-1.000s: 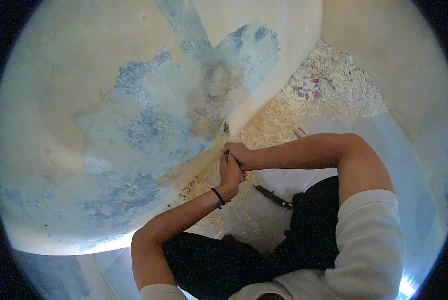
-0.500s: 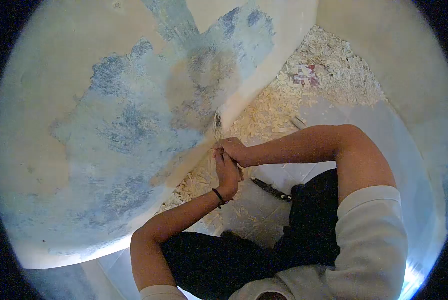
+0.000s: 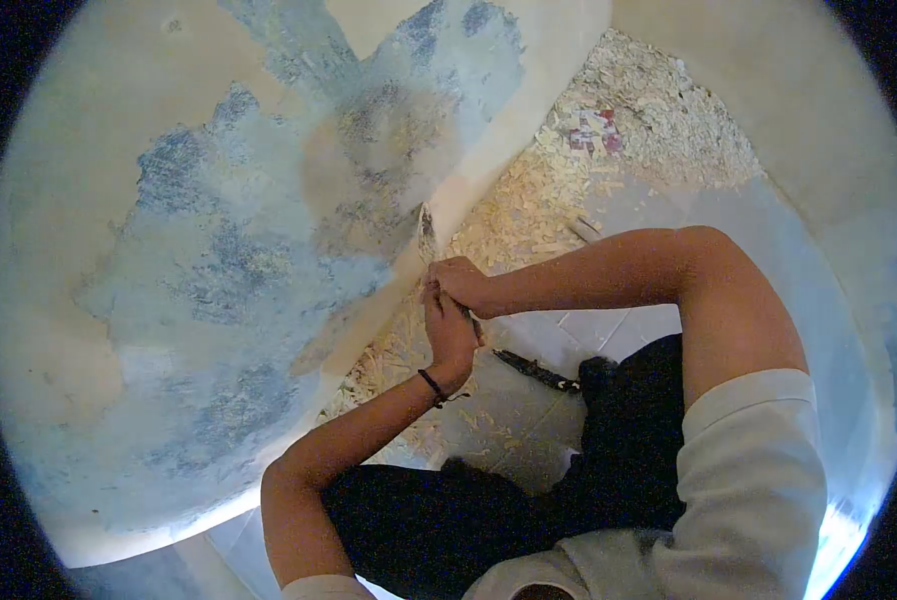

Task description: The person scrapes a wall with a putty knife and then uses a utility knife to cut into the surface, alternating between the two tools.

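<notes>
Both hands are closed round a narrow-bladed tool (image 3: 427,232), whose thin, stained blade points up and touches the lower edge of a big curved panel (image 3: 199,250) painted in patchy blue and cream. My right hand (image 3: 461,283) grips it near the blade. Just below, my left hand (image 3: 452,335) wraps the handle, and the handle's end shows beside that palm. The fingers hide most of the grip, so the exact kind of tool cannot be told. A dark knife-like tool (image 3: 536,370) lies on the floor to the right of my left hand.
Pale shavings (image 3: 514,215) cover the tiled floor (image 3: 609,335) along the panel's edge and pile up thickly at the back. A red and white scrap (image 3: 596,132) lies among them. Another curved wall (image 3: 799,130) rises on the right. My bent legs (image 3: 629,430) flank the near floor.
The view has shifted slightly, so the panel and floor sit further left and the floor higher in frame. Both hands keep their grip, and the blade stays at the panel's edge.
</notes>
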### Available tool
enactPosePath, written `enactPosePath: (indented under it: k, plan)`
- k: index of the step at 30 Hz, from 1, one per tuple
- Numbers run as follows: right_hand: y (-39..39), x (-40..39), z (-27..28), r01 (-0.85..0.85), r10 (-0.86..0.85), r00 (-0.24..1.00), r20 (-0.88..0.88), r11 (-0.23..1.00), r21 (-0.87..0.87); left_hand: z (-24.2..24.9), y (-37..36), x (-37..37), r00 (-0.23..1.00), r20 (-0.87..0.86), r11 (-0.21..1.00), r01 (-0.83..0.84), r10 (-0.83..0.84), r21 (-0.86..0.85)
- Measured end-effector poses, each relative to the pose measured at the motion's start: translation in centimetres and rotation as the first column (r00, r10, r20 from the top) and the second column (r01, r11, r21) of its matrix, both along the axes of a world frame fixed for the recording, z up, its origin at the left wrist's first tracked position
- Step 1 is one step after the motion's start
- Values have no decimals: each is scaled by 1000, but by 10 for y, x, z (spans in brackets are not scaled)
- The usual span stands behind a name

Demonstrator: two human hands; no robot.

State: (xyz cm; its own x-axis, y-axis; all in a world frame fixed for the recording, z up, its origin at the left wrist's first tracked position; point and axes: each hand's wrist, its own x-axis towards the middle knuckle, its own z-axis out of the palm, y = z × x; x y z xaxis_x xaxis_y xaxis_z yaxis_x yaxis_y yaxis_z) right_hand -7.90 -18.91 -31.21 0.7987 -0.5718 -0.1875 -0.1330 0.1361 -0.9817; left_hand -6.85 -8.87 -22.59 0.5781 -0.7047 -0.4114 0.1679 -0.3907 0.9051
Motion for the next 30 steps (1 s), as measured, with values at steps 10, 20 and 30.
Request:
enactPosePath:
  k: [10, 20, 30]
  plan:
    - [-8, -12, 21, -111, 111, 993, 43, 994, 7, 3, -3, -4, 1000, 20, 997, -2, 4, -74]
    - [-59, 4, 20, 141, -114, 982, -149, 973, 182, -1, -51, 35, 983, 34, 983, 180, -181, 24]
    - [-104, -20, 40, 411, -408, 904, -124, 754, 512, -12, -114, 24, 968, 54, 969, 245, -246, 25]
